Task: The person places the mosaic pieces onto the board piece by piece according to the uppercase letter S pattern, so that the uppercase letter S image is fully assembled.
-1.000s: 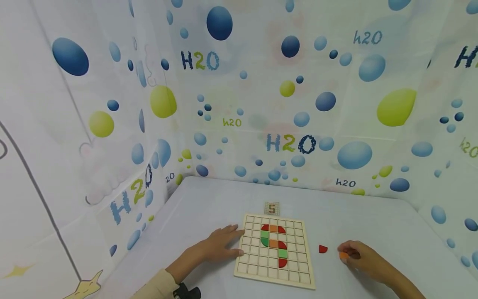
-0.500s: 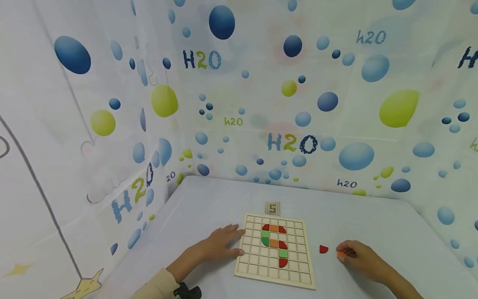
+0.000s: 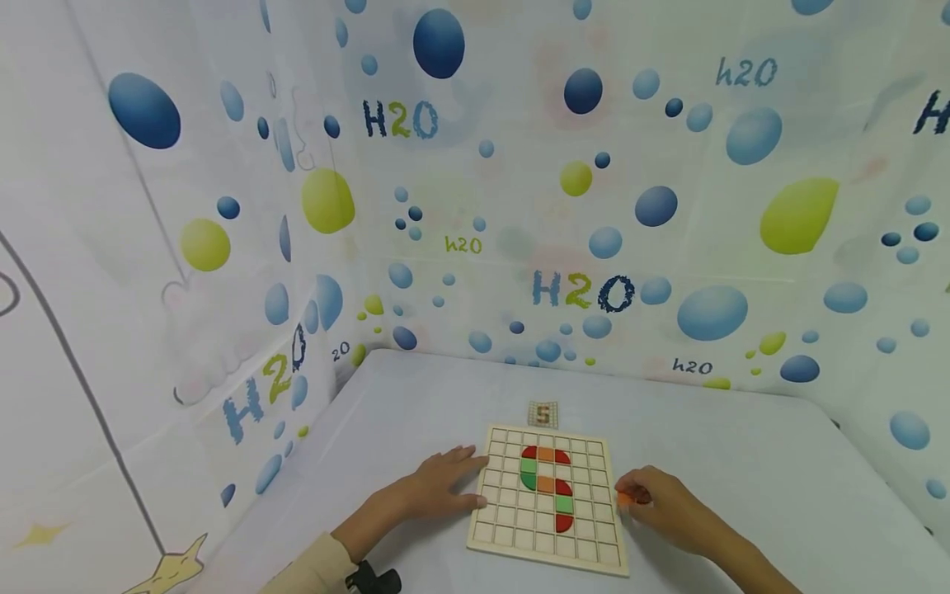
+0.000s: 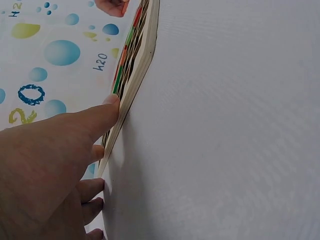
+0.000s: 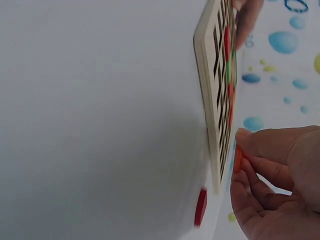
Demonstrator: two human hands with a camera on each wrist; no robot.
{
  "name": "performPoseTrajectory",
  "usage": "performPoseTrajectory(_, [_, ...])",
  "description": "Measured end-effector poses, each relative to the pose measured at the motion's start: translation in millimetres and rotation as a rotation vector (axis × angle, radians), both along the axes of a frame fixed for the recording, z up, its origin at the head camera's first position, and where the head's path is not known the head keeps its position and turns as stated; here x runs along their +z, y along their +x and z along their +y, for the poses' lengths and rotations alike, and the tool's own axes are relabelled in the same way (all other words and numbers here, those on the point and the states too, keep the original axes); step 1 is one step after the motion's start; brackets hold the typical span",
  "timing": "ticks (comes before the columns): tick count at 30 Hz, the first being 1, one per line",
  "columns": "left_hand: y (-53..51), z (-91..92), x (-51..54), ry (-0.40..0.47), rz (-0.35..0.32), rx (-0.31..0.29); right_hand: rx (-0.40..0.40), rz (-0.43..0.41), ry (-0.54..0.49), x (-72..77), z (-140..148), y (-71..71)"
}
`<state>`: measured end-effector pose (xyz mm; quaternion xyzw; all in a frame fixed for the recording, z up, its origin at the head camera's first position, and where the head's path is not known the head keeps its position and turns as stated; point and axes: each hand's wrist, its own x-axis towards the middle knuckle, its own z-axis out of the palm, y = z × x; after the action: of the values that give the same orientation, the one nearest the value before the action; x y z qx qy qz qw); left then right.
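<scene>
A wooden grid board (image 3: 512,540) lies on the table with red, orange and green tiles set in its cells in an S-like shape. My left hand (image 3: 439,485) rests along the board's left edge, thumb and fingers touching it. At the right edge my right hand (image 3: 664,505) pinches an orange tile (image 3: 627,499) between thumb and fingers. The right wrist view shows this orange tile (image 5: 237,158) held on edge, above the table. A red tile (image 5: 200,207) lies loose beside the board there; my right hand hides it in the head view.
Behind the board lies a small patterned card (image 3: 543,414) with a figure like a 5 or S. A white cloth covers the table (image 3: 742,445). Curtains (image 3: 512,190) printed with bubbles and H2O stand at the back and sides.
My right hand has moved left with the orange tile to the board's right edge, covering the loose red tile in the head view. My left hand has stayed in place.
</scene>
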<state>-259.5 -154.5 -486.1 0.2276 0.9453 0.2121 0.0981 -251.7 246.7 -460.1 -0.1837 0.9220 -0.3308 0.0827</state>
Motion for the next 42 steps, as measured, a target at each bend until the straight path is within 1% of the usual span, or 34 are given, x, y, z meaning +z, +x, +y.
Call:
performPoseTrajectory(3, [0.4,0.0,0.2,0.003,0.0,0.001,0.028,-0.008,-0.005,0.6,-20,2.8])
performPoseTrajectory(8, [0.7,-0.1,0.4,0.007,0.0,0.002,0.096,-0.018,-0.029,-0.5,-50,8.4])
performPoseTrajectory(12, [0.8,0.2,-0.1,0.004,0.003,0.004,0.171,0.02,-0.035,-5.9,-71,11.4])
performPoseTrajectory(16, [1.0,0.0,0.0,0.003,0.004,0.006,0.244,0.049,-0.039,-10.8,-87,14.9])
performPoseTrajectory(20, [1.2,-0.5,-0.8,-0.001,0.002,0.008,0.293,0.031,-0.059,-12.9,-97,18.2])
performPoseTrajectory(26, [0.4,-1.3,-2.8,-0.008,0.007,-0.002,0.307,0.01,-0.068,-12.9,-104,18.3])
performPoseTrajectory(31, [0.3,-2.6,-2.2,-0.011,-0.005,0.003,0.308,-0.002,-0.054,-10.8,-106,17.4])
performPoseTrajectory(37, [-0.4,-2.2,-2.1,-0.016,0.002,0.005,0.329,0.052,-0.019,-8.6,-107,15.8])
performPoseTrajectory(42, [-1.4,-1.9,-2.6,-0.026,0.009,0.007,0.317,0.1,0.049,-8.0,-106,17.0])
